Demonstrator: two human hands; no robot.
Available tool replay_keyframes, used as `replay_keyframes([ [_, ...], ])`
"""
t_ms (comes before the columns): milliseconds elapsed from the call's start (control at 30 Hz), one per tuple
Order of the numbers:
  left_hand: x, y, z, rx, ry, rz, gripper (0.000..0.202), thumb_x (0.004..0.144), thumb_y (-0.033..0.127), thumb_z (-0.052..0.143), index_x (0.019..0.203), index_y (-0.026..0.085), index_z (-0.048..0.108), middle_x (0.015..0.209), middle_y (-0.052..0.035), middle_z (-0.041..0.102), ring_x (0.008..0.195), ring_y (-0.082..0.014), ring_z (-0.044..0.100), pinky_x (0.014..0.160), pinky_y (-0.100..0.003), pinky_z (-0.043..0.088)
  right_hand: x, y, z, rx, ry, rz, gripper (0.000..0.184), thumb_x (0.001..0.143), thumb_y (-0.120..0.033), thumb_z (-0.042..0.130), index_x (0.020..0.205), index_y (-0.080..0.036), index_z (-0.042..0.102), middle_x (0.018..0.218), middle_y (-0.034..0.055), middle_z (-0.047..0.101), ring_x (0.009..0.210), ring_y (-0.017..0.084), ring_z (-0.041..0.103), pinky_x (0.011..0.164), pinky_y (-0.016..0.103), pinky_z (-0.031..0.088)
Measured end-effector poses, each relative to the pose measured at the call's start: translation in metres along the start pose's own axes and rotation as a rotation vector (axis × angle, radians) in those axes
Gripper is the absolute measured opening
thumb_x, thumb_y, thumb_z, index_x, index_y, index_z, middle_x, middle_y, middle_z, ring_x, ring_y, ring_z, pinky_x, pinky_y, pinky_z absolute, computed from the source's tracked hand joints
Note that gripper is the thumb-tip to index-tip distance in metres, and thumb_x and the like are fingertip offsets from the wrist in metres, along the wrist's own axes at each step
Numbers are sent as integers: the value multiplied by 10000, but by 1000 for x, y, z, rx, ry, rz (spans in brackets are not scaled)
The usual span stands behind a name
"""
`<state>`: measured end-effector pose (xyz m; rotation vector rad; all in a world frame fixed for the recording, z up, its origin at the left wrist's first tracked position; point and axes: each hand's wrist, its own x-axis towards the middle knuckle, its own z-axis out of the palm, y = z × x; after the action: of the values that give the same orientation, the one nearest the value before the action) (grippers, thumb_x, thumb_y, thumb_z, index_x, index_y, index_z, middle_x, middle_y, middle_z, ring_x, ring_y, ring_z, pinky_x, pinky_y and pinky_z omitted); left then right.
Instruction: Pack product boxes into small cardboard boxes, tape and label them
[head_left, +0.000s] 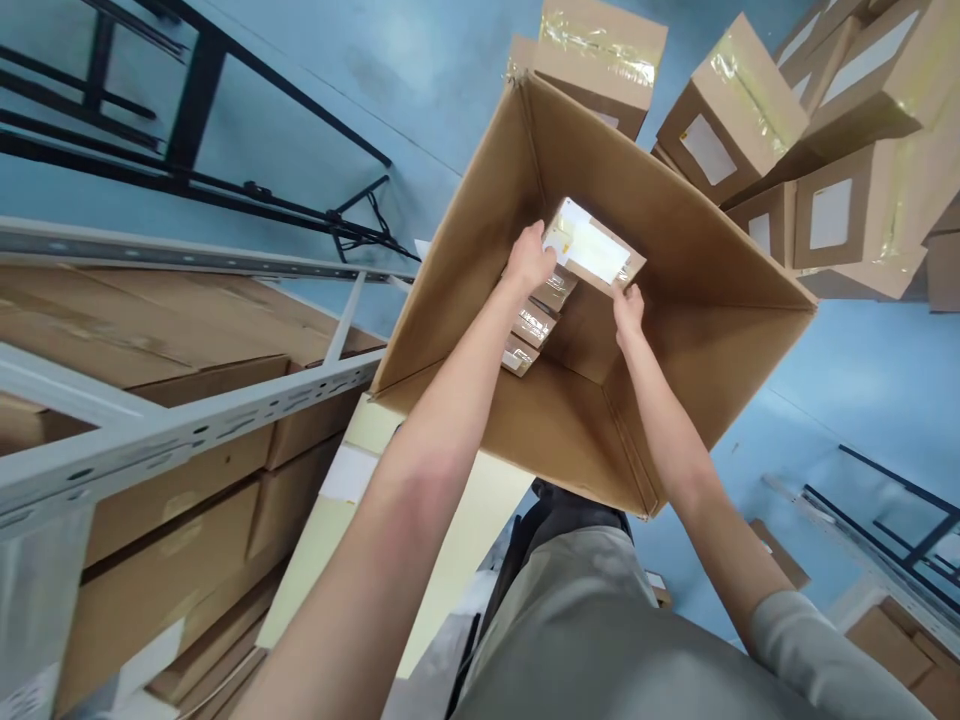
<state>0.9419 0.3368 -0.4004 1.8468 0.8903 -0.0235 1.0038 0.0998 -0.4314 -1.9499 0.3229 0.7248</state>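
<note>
Both my arms reach down into a large open cardboard carton point(697, 270). Between my hands is a small cardboard box point(596, 245) with a white label on its upper face. My left hand point(531, 258) grips its left end, and my right hand point(628, 308) grips the lower right corner. Under and beside my left hand, several small taped boxes point(534, 322) stand in a row along the carton's left wall. Part of that row is hidden by my left hand and forearm. Bare carton bottom shows to the right of the row.
At the left stands a metal shelf rack point(187, 440) loaded with cardboard boxes point(180, 540). Several taped, labelled boxes point(739, 110) are piled on the blue floor point(315, 130) beyond the carton. A black metal frame point(199, 100) lies at the upper left. A pale yellow surface point(465, 520) is beneath the carton's near side.
</note>
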Motion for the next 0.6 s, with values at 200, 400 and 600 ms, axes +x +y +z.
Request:
replay_keyframes([
  [200,-76,-7,-57,-23,74,-173,461,1035,99,680,1493,46,686,1570,-216,725,1452,-292,690,1354,-504,429,-43,7,7,-17,-159,69,707,1035,-443,693,1656,-139,547,1765,197,561,1656,252,541,1375,461,425],
  [400,-282,-1,-78,-326,222,-191,334,1046,299,660,1328,172,787,1426,-161,816,1353,-314,777,1258,-511,568,-120,3,-25,-58,-304,13,680,962,-527,745,1544,-184,669,1627,188,697,1535,286,664,1323,495,504],
  [600,-460,10,-73,-489,455,-252,355,969,563,732,1030,222,812,1129,-119,874,1102,-308,837,1130,-519,643,-207,-30,-39,-160,-540,-251,714,882,-713,772,1374,-197,769,1484,204,780,1394,352,753,1282,590,536],
])
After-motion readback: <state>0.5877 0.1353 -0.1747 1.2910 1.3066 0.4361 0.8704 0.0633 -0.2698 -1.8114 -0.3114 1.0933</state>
